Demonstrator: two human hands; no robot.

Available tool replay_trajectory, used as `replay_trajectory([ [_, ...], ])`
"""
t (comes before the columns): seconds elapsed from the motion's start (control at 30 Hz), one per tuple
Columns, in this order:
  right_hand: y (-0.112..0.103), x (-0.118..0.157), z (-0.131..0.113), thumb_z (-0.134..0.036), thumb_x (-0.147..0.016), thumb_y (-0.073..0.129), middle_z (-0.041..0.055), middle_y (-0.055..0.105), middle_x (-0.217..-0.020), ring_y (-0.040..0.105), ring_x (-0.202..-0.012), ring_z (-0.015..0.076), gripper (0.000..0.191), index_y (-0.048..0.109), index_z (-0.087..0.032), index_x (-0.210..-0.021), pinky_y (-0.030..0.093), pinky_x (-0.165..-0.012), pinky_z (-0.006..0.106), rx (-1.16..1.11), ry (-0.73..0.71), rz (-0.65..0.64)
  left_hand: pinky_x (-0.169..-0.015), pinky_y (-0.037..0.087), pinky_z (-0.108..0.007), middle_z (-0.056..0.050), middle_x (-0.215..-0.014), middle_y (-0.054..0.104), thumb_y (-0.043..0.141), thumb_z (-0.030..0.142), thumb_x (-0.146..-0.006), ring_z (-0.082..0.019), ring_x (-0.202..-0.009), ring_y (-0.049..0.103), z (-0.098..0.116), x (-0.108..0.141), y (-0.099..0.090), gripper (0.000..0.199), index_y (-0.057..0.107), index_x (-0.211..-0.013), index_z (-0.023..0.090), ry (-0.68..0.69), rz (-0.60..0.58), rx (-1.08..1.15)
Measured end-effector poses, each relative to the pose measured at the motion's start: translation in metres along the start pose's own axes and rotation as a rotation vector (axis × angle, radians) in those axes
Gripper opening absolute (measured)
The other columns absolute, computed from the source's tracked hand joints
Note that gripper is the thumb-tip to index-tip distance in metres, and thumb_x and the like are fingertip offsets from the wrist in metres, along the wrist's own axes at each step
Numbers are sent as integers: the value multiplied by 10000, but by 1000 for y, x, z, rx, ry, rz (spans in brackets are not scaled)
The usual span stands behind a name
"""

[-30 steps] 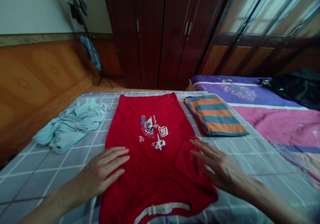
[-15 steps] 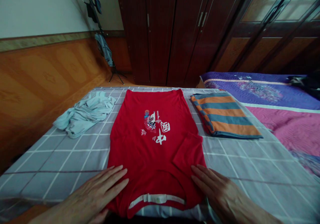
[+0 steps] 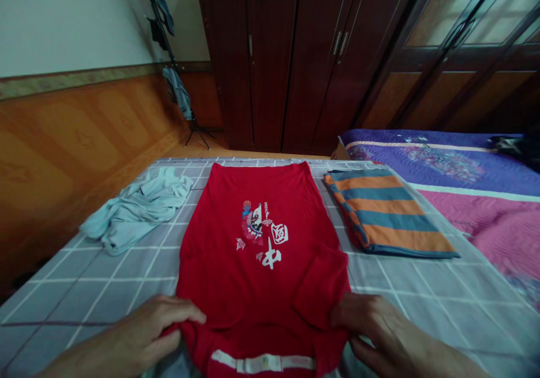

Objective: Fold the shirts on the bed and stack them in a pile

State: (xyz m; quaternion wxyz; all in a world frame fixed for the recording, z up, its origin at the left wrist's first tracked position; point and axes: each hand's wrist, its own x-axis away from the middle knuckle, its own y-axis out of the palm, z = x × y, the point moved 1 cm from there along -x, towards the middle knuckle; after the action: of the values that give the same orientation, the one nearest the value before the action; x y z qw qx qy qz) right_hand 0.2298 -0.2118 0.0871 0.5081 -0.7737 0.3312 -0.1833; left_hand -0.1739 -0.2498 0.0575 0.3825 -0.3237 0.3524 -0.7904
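A red T-shirt (image 3: pixel 253 288) lies spread in front of me with its collar towards me and its printed side up. Its sleeves are folded in over the body. My left hand (image 3: pixel 156 327) pinches the shirt's left edge near the shoulder, fingers under the cloth and thumb side on top. On the opposite edge my right hand (image 3: pixel 371 327) grips the red cloth in the same way, its fingertips partly hidden. White lettering and a colourful figure show on the shirt's middle.
A crumpled pale blue garment (image 3: pixel 139 206) lies to the left on the checked grey bed cover (image 3: pixel 118 277). Right of the shirt is a folded orange and blue striped cloth (image 3: pixel 388 212). Beyond stand a dark wardrobe (image 3: pixel 274 74), a coat stand (image 3: pixel 171 52) and another bed (image 3: pixel 464 164).
Both hands were lying flat on the shirt with fingers stretched out. Now they have closed on its two side edges near the collar. The view has tilted slightly upward.
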Motion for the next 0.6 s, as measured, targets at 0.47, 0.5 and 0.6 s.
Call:
replay_trajectory([
  [0.47, -106, -218, 164, -246, -679, 522, 2, 631, -624, 537, -560, 124, 178, 676, -158, -663, 412, -529, 225, -539, 375, -94, -760, 529, -389, -84, -905, 713, 762, 385, -602, -273, -839, 667, -71, -219, -168, 399, 686, -934, 177, -182, 198, 865],
  [0.5, -101, -232, 178, -252, -676, 542, 3, 626, -600, 536, -544, 124, 171, 678, -152, -646, 407, -516, 225, -467, 443, -12, -754, 528, -378, -78, -900, 712, 768, 401, -594, -258, -821, 669, -84, -236, -167, 418, 674, -933, 175, -195, 265, 864],
  [0.6, -69, -260, 214, -261, -686, 570, 2, 610, -557, 525, -518, 121, 175, 689, -136, -656, 386, -488, 221, -369, 527, 111, -715, 520, -362, -77, -848, 707, 759, 464, -589, -237, -760, 666, -119, -271, -149, 470, 651, -921, 149, -242, 447, 823],
])
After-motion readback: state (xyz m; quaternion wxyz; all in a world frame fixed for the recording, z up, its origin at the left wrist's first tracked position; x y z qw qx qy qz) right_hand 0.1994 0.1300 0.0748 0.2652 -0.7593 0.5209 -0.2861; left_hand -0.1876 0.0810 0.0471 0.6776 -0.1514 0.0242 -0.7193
